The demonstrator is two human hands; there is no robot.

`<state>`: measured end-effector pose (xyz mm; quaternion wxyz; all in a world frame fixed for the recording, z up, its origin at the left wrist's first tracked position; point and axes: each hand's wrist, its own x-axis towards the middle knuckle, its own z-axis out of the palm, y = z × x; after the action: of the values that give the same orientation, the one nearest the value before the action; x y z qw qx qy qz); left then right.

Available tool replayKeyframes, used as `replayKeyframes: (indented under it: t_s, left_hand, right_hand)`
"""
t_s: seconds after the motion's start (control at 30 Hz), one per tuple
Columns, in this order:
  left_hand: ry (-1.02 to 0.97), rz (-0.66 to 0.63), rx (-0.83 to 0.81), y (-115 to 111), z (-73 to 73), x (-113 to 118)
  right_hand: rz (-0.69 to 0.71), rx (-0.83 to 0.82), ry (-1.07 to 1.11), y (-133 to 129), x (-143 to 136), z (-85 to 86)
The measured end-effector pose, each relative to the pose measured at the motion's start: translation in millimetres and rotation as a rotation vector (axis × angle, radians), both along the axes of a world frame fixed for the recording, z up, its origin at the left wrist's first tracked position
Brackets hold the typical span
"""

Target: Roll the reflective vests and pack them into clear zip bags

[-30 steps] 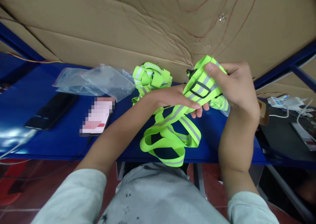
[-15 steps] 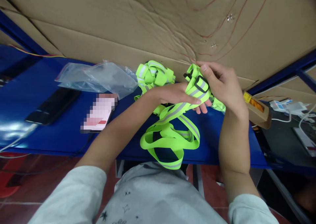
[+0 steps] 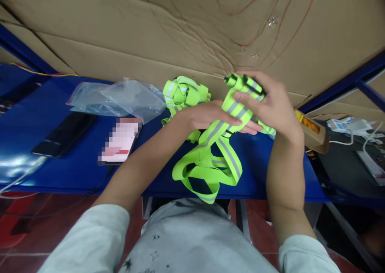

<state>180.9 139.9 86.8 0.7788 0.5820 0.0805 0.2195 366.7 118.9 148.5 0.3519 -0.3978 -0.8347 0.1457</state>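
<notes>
Head cam is showing a neon strap [image 3: 237, 108] held in both hands over the blue table [image 3: 254, 176], its top end sitting in a folded wad with a black buckle [image 3: 255, 89] on the outside. The right hand [image 3: 272, 98] is pinching that wad, thumb pressing the near face and fingers curling behind, probably because the layers would be springing apart otherwise. The left hand [image 3: 207, 114] is loosely wrapping the strap lower down, thumb lying across it, fingers stretching nearly straight underneath, so I'm guessing it's acting more as a shelf and guide than a firm grip. Loose loops are trailing onto the tabletop and reaching its front edge, which is seemingly taking some weight off the hands.

Just beyond the left wrist, a bundled strap [image 3: 185, 92] is sitting near the cardboard wall [image 3: 90, 12]. More neon webbing [image 3: 266, 130] is peeking out below the right hand, mostly hidden, so I can't tell how it's lying. Further left, plastic bags [image 3: 123, 96], a lit phone [image 3: 120, 140] and a dark phone [image 3: 64, 132] are resting well away from the loops, maybe to avoid tangling. Past the right forearm a small box [image 3: 313, 130] is sitting off to the side
</notes>
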Motion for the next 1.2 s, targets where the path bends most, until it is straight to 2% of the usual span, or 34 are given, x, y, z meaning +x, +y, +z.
replayKeyframes:
  t_s: [0.1,0.23,0.37,0.47,0.53,0.67,0.87,1.0,1.2]
  left_hand:
    - [0.052,-0.093,0.041,-1.9,1.0,0.1]
    - [0.070,-0.161,0.124,-3.5,7.4,-1.9]
    - [0.092,-0.174,0.173,-3.9,9.5,-3.9]
    - [0.099,-0.147,0.211,-3.6,9.1,-6.3]
    - [0.112,-0.133,0.236,-3.6,9.7,-7.6]
    - [0.131,-0.124,0.269,-2.4,8.8,-6.4]
    - [0.172,-0.039,0.311,8.2,-4.7,-2.9]
    - [0.187,0.045,0.325,13.7,-5.8,-7.1]
    - [0.217,0.024,0.382,15.1,-2.5,-9.4]
  right_hand:
    - [-0.059,-0.071,0.168,-2.5,6.3,2.6]
    - [-0.058,-0.351,0.411,-2.9,6.5,1.1]
    - [-0.050,-0.576,0.469,-1.0,3.2,1.0]
    - [-0.032,-0.645,0.488,1.5,1.0,1.9]
    - [-0.047,-0.615,0.525,3.6,-0.5,1.2]
    - [-0.097,-0.416,0.536,10.3,0.6,-5.1]
    - [-0.129,-0.185,0.289,15.1,5.3,-12.1]
    - [-0.074,-0.135,0.081,8.8,-1.0,-10.3]
    - [-0.001,-0.122,-0.072,7.9,-6.9,-14.0]
